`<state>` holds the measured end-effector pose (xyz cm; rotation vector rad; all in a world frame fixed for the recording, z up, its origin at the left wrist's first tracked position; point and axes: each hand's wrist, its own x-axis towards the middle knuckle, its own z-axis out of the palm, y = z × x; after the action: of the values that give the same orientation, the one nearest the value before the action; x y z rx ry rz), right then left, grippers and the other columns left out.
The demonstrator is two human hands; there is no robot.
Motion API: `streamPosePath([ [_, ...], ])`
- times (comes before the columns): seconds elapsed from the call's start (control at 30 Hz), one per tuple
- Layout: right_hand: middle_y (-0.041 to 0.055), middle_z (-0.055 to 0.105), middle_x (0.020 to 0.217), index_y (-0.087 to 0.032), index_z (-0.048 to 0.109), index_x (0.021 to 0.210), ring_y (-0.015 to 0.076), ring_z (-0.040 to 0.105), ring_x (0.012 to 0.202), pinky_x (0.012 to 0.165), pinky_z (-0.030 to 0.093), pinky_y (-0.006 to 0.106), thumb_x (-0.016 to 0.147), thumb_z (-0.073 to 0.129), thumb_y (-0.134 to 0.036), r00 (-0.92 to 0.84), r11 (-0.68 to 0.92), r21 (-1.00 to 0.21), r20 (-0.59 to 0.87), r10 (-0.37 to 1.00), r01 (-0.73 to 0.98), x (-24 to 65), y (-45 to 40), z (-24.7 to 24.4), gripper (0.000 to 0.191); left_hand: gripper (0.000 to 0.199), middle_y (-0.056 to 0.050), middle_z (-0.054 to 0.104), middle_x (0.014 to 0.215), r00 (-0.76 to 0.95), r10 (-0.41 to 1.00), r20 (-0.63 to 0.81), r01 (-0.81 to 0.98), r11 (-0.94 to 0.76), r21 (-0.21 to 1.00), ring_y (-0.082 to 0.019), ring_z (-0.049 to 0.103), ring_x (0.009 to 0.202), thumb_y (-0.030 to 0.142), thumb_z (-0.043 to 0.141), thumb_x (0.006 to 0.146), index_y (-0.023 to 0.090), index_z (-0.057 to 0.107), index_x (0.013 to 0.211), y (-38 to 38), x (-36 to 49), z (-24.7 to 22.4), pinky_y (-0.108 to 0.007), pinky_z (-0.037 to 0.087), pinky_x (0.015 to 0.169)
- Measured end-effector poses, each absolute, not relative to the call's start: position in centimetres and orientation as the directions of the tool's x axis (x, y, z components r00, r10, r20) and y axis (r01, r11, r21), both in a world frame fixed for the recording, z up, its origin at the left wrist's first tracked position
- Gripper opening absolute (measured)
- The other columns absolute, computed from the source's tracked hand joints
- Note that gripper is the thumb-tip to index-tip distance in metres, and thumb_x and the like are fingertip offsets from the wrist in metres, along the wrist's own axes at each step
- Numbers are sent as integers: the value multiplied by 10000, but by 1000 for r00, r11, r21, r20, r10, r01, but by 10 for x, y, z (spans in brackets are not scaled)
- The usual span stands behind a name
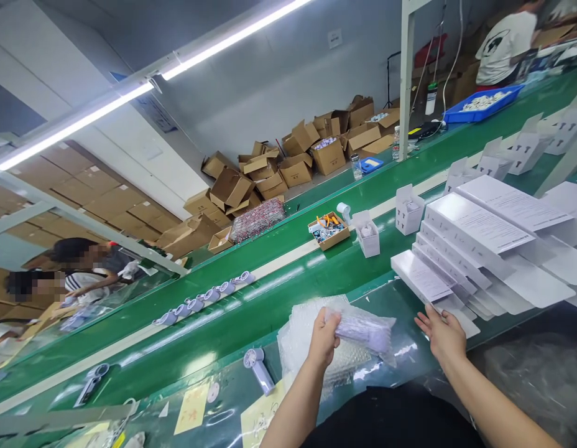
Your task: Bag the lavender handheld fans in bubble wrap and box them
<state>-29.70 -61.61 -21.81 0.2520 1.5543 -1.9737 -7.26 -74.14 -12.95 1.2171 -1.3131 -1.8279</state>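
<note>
My left hand [323, 336] is closed on one end of a bubble-wrap bag with a light purple handheld fan [367, 330] inside. Under it lies a pile of flat bubble-wrap bags [298, 330]. My right hand [441, 333] is palm up with its fingers apart, its fingertips at the near edge of the lowest white box [421, 277] in a slanting stack. Whether it grips that box I cannot tell for certain. An unwrapped purple fan [259, 370] lies on the bench left of the bags.
A green conveyor [214, 323] runs beyond the bench, carrying a row of purple fan parts [204, 298]. Opened white boxes [367, 233] and a small carton of tools [329, 230] stand along it. Brown cartons [270, 171] are heaped behind. Other people [505, 46] work farther off.
</note>
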Motion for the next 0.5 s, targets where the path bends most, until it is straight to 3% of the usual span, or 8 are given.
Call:
streamPosePath([
  [0.07,11,564,818,-216,491,887,193,602,787,744,557,384,622,709,-502,-875,11,-934,-338,-346,356,-283,-612,-212,448,406,74,430,609,-354,-869,-345,26,-378,925,-31,337,431,467,686,641,181,469,831,-751,-57,-127,-143,148,324],
  [0.13,61,566,877,-202,534,921,242,568,877,831,504,442,663,657,-540,-904,222,-975,-107,-414,13,-276,-610,-202,443,434,72,444,631,-305,-887,-346,105,-392,914,-27,356,443,446,715,614,179,477,860,-760,-42,-123,-136,155,326],
  [0.2,109,535,949,-190,561,951,279,529,954,905,443,458,683,641,-525,-839,330,-880,129,-529,-343,-276,-613,-191,436,458,70,449,645,-290,-894,-342,169,-400,901,-26,374,456,439,738,595,174,481,868,-767,-33,-117,-132,168,329],
  [0.27,130,478,1003,-182,578,982,285,505,988,916,431,429,688,640,-487,-694,293,-758,277,-665,-583,-280,-625,-183,428,477,66,455,660,-306,-891,-336,217,-409,887,-26,391,470,428,757,585,170,484,878,-771,-35,-109,-132,182,333],
  [0.37,121,399,1083,-189,587,1019,264,512,988,897,448,396,664,653,-416,-447,170,-658,279,-850,-734,-286,-648,-176,426,497,56,473,690,-331,-893,-303,283,-401,871,-30,415,491,409,774,577,164,482,895,-774,-59,-98,-134,221,344],
  [0.5,117,356,1205,-189,531,1105,262,494,1081,967,399,400,660,618,-318,-270,64,-671,207,-940,-739,-284,-670,-174,471,485,35,504,718,-302,-934,-190,246,-269,931,-61,475,530,469,732,602,160,468,868,-778,-100,-92,-158,321,378],
])
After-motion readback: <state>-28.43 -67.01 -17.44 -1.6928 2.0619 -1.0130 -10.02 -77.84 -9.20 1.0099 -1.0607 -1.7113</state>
